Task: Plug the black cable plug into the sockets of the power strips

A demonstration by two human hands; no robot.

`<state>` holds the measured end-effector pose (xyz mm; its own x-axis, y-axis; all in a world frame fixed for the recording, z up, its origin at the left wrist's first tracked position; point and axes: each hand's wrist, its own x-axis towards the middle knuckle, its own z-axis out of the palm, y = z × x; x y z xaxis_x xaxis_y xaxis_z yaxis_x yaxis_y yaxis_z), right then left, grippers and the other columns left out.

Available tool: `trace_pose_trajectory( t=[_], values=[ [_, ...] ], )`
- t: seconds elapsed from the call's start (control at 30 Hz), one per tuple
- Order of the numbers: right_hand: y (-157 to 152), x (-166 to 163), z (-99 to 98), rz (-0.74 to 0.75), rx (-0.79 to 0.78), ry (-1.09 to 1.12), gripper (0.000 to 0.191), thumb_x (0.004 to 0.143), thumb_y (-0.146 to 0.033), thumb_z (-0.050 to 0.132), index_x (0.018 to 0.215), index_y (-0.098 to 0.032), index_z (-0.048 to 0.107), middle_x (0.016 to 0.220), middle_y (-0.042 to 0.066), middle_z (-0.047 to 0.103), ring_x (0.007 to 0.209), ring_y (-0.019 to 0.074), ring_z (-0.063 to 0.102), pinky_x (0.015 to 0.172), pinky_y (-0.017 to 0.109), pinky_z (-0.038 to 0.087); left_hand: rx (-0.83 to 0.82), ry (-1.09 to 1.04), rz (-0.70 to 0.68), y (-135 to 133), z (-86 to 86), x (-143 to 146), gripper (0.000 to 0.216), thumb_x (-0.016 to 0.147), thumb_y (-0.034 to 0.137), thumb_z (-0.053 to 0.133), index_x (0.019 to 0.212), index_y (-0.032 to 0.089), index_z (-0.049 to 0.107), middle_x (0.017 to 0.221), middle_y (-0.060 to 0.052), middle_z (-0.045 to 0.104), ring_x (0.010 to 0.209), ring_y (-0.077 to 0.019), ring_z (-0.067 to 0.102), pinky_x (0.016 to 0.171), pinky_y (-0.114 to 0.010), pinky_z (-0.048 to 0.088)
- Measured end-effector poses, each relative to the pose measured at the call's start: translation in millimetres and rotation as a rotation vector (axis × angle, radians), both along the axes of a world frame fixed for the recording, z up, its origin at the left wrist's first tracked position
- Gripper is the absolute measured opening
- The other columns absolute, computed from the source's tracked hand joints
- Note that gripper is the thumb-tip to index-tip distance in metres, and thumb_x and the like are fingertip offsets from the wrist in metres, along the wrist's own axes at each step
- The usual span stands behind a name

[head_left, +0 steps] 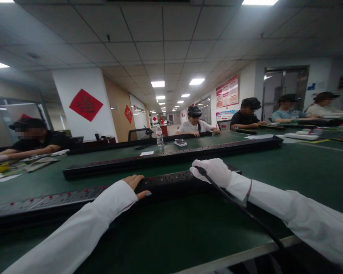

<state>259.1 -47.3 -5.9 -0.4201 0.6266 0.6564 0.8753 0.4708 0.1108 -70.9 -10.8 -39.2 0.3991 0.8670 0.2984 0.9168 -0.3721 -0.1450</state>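
Observation:
A long black power strip point(162, 182) with sockets and small red switches lies across the green table before me. My left hand point(135, 184), bare with a pale blue thumbnail, grips it near the middle, fingers over the top and thumb along the near side. My right hand point(213, 172), in a white glove, is closed around a black plug point(200, 170) above the strip's right part. From the plug a black cable point(240, 209) runs under my right forearm to the table's near edge. The plug's front end is hidden by the glove.
Behind lies a second power strip point(171, 154), with another dark strip point(125, 145) farther back. A water bottle point(159, 137), a small white device point(180, 142) and a paper slip point(146, 153) are on the table point(311, 167). Several people in headsets sit around it.

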Motion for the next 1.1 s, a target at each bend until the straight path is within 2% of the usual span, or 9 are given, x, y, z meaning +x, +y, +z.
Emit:
trace_pose_trajectory(
  t=[0.17,0.27,0.5,0.77,0.97,1.1],
  values=[
    [-1.1,-0.6,1.5,-0.052,0.0,-0.021,0.038,0.081,-0.055,0.037,0.082,-0.025,0.061,0.069,0.0,0.063,0.065,0.013,0.057,0.057,0.022,0.03,0.021,0.031,-0.014,-0.7,2.5,0.4,0.061,0.074,0.06,0.042,0.113,0.015,0.05,0.105,-0.012,0.059,0.094,-0.0265,0.056,0.083,-0.037,0.042],
    [-0.2,-1.2,3.0,-0.032,-0.026,-0.03,0.041,0.078,-0.059,0.039,0.083,-0.024,0.06,0.076,0.001,0.063,0.068,0.013,0.057,0.057,0.022,0.031,0.054,0.044,-0.024,-1.8,3.2,2.2,0.059,0.074,0.06,0.043,0.113,0.017,0.051,0.105,-0.011,0.059,0.096,-0.0264,0.056,0.084,-0.037,0.041],
    [0.8,0.8,6.9,0.05,-0.053,-0.037,0.036,0.081,-0.052,0.04,0.084,-0.023,0.06,0.077,0.001,0.063,0.067,0.0117,0.056,0.059,0.021,0.032,0.085,0.006,-0.046,-2.4,-0.4,3.4,0.054,0.077,0.057,0.041,0.114,0.018,0.05,0.105,-0.009,0.059,0.096,-0.0235,0.056,0.084,-0.035,0.041],
    [-0.6,2.7,10.4,0.101,-0.067,-0.049,0.033,0.083,-0.048,0.038,0.082,-0.023,0.06,0.072,0.0,0.064,0.065,0.0107,0.056,0.059,0.02,0.032,0.077,0.041,-0.018,-4.6,0.1,5.9,0.058,0.078,0.057,0.039,0.117,0.015,0.049,0.106,-0.012,0.059,0.095,-0.0257,0.056,0.084,-0.037,0.041],
    [2.4,0.3,6.3,0.074,-0.017,-0.018,0.034,0.084,-0.047,0.037,0.078,-0.023,0.061,0.07,0.0,0.064,0.065,0.0108,0.057,0.059,0.02,0.033,0.107,0.005,-0.027,-8.4,2.1,7.8,0.053,0.078,0.055,0.041,0.114,0.017,0.051,0.104,-0.01,0.06,0.093,-0.0245,0.057,0.083,-0.036,0.041],
    [2.7,-3.1,1.1,0.025,0.033,0.009,0.035,0.084,-0.046,0.036,0.075,-0.023,0.061,0.068,0.001,0.064,0.064,0.0111,0.057,0.058,0.02,0.032,0.138,-0.019,-0.068,-1.7,-1.8,0.4,0.049,0.08,0.052,0.04,0.114,0.019,0.052,0.102,-0.009,0.061,0.094,-0.0226,0.057,0.084,-0.034,0.041]
  ],
)
